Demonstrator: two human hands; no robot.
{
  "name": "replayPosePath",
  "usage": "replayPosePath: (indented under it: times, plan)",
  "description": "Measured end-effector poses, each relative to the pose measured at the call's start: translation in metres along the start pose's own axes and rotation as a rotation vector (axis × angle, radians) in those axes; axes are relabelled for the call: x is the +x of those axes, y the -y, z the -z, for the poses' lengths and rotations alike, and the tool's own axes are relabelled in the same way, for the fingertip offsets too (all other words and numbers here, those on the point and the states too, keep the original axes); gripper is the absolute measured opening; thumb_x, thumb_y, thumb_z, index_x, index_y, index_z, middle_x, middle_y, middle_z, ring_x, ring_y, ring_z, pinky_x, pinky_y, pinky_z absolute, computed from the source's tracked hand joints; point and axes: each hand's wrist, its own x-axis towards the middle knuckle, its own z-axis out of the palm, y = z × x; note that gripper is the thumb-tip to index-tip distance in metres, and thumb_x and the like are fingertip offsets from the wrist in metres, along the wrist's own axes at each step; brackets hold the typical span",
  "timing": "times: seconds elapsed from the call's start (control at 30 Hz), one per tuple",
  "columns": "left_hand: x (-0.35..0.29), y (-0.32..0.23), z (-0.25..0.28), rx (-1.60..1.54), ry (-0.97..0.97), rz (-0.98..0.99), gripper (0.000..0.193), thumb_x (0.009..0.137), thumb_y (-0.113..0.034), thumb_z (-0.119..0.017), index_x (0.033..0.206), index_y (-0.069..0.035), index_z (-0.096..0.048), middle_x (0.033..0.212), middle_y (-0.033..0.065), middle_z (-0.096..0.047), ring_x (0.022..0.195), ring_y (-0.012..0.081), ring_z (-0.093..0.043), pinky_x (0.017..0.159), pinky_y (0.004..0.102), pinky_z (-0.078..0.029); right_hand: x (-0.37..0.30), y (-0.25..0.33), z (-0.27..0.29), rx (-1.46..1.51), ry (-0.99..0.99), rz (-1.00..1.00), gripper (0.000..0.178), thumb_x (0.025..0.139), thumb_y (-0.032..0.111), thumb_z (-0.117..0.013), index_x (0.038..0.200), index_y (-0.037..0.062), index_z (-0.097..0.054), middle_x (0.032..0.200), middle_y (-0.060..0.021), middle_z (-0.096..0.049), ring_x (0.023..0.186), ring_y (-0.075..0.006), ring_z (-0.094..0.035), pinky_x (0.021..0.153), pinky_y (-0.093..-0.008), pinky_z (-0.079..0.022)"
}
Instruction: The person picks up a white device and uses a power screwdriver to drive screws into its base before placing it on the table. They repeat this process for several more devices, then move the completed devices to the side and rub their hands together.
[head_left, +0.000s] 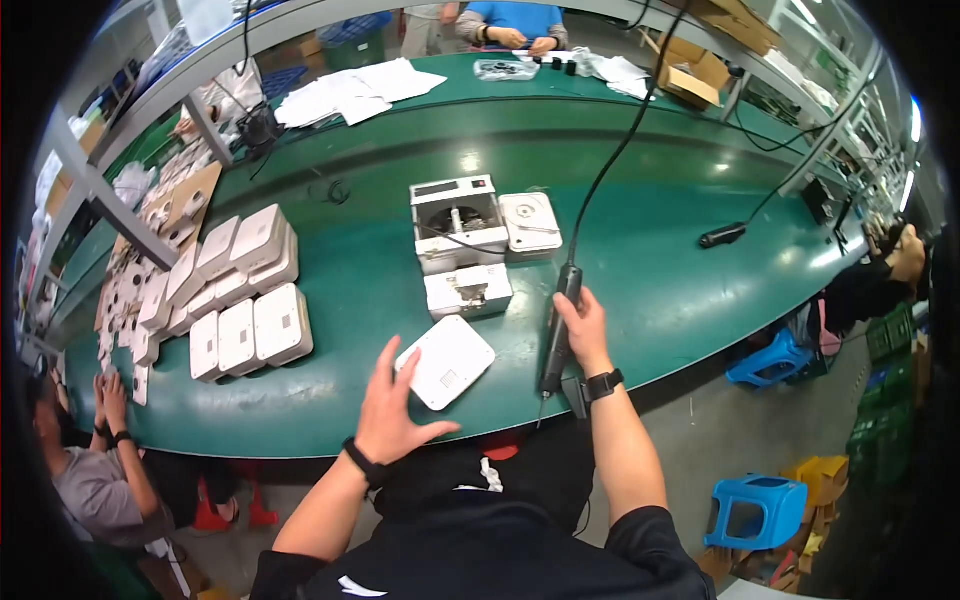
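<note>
My right hand (pixel 585 325) is wrapped round a black electric screwdriver (pixel 558 345), which hangs from a cable with its bit pointing down by the table's front edge. Fingers spread, my left hand (pixel 392 405) is beside a white square housing (pixel 446 364) that lies on the green table. Its fingertips are at the housing's left edge; whether they touch it I cannot tell. Just beyond stands a white metal screw feeder (pixel 458 222), with a smaller metal box (pixel 468 290) in front of it. A second white housing (pixel 531 224) rests against the feeder's right side.
Stacked white housings (pixel 255 325) stand to the left, near a board of small parts (pixel 150 240). Another black screwdriver (pixel 722 236) lies at the right on its cable. Co-workers sit at the left (pixel 100 480) and across the table (pixel 515 25). A blue stool (pixel 757 511) is on the floor.
</note>
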Motion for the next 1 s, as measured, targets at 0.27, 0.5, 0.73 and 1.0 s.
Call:
replayPosePath:
  times: [0.27,0.5,0.73,1.0]
  plan:
    - [-0.003,0.018,-0.01,0.118,0.076,0.008,0.086,0.061,-0.033,-0.088,0.136,-0.016,-0.052,0.142,0.0217,-0.038,0.125,0.041,-0.049,0.099,0.0461,-0.047,-0.004,-0.005,0.002,0.004,-0.025,-0.015,0.028,0.09,0.018,-0.071,0.108,0.0002,-0.059,0.09,0.0009,-0.064,0.079,-0.0044,-0.057,0.07,-0.0209,-0.046]
    - [0.009,0.03,0.003,0.167,-0.184,0.245,0.086,0.062,-0.036,-0.088,0.137,-0.015,-0.05,0.14,0.0215,-0.04,0.12,0.0415,-0.053,0.095,0.0468,-0.049,0.003,0.015,0.002,-0.005,-0.016,0.025,0.021,0.092,0.018,-0.068,0.104,0.0022,-0.058,0.08,-0.0002,-0.061,0.07,-0.0079,-0.058,0.064,-0.0227,-0.047]
    - [0.114,0.087,0.01,0.343,-0.276,0.473,0.097,0.063,-0.051,-0.086,0.142,-0.014,-0.044,0.142,0.0228,-0.04,0.119,0.0429,-0.053,0.095,0.0469,-0.049,0.002,0.005,0.001,-0.016,0.009,0.019,0.028,0.09,0.016,-0.071,0.11,-0.0001,-0.06,0.089,0.0018,-0.063,0.078,-0.0041,-0.057,0.07,-0.0205,-0.046]
    - [0.243,0.203,0.003,0.349,-0.456,0.416,0.089,0.07,-0.047,-0.082,0.141,-0.008,-0.045,0.143,0.0243,-0.037,0.124,0.0454,-0.047,0.101,0.0468,-0.045,-0.003,0.011,-0.014,0.025,0.019,0.073,0.022,0.092,0.016,-0.068,0.105,0.0009,-0.059,0.083,-0.0001,-0.063,0.072,-0.0071,-0.058,0.066,-0.0223,-0.047]
